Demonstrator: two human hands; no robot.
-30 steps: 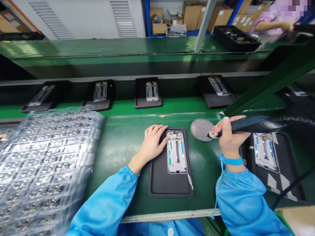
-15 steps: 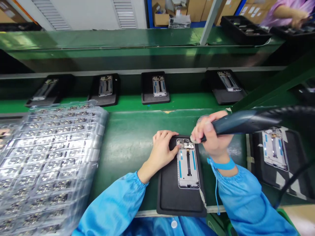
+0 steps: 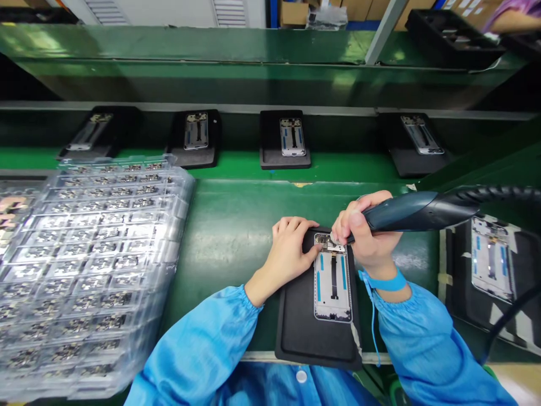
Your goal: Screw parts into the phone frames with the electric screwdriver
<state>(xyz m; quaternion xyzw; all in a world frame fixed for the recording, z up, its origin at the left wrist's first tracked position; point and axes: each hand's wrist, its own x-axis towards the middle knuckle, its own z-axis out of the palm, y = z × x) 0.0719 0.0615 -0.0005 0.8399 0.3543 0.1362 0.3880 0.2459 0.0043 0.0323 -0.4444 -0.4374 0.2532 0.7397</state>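
Note:
A phone mid-frame [image 3: 327, 293] with blue strips and a black flex cable lies in a black foam tray [image 3: 300, 338] in front of me. My left hand [image 3: 291, 248] lies over the tray's upper left, fingers stretched out, its thumb touching the phone's upper left edge. My right hand [image 3: 367, 239] is closed round the front end of a dark corded handheld tool [image 3: 418, 211]. Its fingertips are at the phone's upper right corner, over the board area. The tool's tip is hidden by the fingers. A blue wrist strap [image 3: 389, 281] circles my right wrist.
Stacked clear plastic trays [image 3: 97, 270] of small parts stand at left. Several black trays with phone frames line the green belt [image 3: 236, 163] behind. Another phone frame [image 3: 492, 259] lies at right, near the tool's cable [image 3: 513, 310]. Someone's arm [image 3: 518, 21] shows top right.
The view has shifted, so the bench appears further right and the back rows higher. My right fingertips have come in over the phone's upper right corner. My left hand keeps its place.

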